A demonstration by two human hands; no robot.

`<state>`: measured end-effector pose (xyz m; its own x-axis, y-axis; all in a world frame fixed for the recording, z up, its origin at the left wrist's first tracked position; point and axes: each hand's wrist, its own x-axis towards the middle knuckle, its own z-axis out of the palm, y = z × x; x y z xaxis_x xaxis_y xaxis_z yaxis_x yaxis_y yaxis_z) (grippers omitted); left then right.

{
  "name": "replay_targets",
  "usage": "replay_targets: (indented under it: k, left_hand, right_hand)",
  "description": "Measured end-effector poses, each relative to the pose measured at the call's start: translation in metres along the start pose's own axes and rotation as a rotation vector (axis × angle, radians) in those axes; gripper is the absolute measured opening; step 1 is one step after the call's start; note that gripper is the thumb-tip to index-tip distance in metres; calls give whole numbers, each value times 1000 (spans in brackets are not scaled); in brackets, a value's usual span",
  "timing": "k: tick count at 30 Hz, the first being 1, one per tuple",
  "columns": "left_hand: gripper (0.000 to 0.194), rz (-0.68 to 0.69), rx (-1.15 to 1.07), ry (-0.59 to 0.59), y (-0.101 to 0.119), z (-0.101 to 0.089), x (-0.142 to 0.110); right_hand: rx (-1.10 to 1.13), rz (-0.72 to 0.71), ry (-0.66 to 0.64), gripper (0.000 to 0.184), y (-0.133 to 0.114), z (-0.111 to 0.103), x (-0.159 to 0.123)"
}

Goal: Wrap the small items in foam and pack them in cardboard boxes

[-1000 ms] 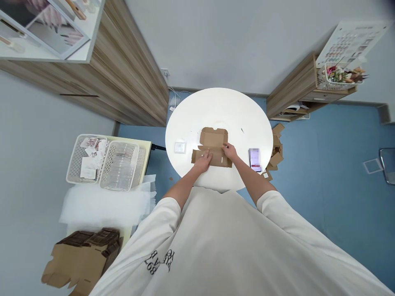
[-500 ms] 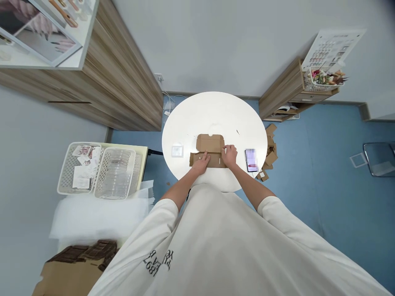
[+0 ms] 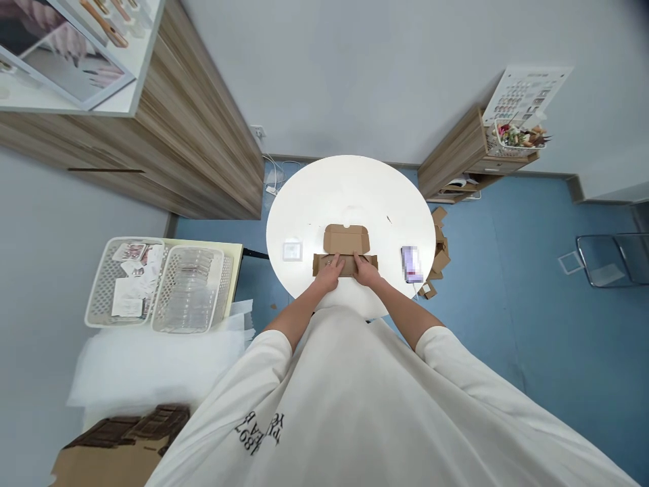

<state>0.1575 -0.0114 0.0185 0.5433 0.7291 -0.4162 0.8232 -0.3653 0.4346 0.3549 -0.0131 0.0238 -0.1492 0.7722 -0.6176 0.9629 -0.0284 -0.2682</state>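
Observation:
A flat brown cardboard box blank [image 3: 346, 240] lies on the round white table [image 3: 349, 189], near its front edge. My left hand [image 3: 329, 272] presses on the blank's near flap, left of centre. My right hand [image 3: 364, 270] rests on the same flap just to the right, fingers on the cardboard. The two hands are close together. A phone [image 3: 412, 264] with a lit screen lies to the right of the blank. A small clear square packet [image 3: 293, 250] lies to its left.
Two white baskets [image 3: 157, 281] sit on a low yellow stand at the left, above white foam sheets [image 3: 152, 368]. A stack of brown cardboard [image 3: 116, 446] lies at the bottom left. Folded boxes [image 3: 439, 250] are piled on the blue floor right of the table. Wooden cabinets stand on both sides.
My right hand has slid left from the blank's right end to its middle, beside my left hand. The near flap now looks folded flatter. The view has shifted slightly.

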Motion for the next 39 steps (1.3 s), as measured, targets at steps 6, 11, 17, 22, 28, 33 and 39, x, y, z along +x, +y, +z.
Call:
replay_targets:
  k: [6, 11, 17, 22, 28, 33, 39]
  left_hand:
    - [77, -288, -62, 293, -25, 0, -36]
    - [83, -390, -151, 256, -42, 4, -45]
    - [71, -408, -242, 263, -45, 9, -27]
    - [64, -427, -254, 236, -47, 14, -18]
    - [60, -398, -227, 196, -48, 17, -14]
    - [53, -381, -224, 187, -46, 19, -14]
    - [39, -328, -275, 171, -40, 18, -16]
  right_hand:
    - [6, 22, -14, 95, -4, 1, 0]
    - [8, 40, -21, 95, -8, -2, -3]
    - [10, 54, -6, 95, -11, 2, -3]
    - [10, 42, 2, 94, -11, 3, -5]
    - [7, 40, -17, 95, -10, 1, -6]
    - [11, 43, -25, 97, -9, 4, -4]
    - [10, 51, -50, 98, -8, 5, -2]
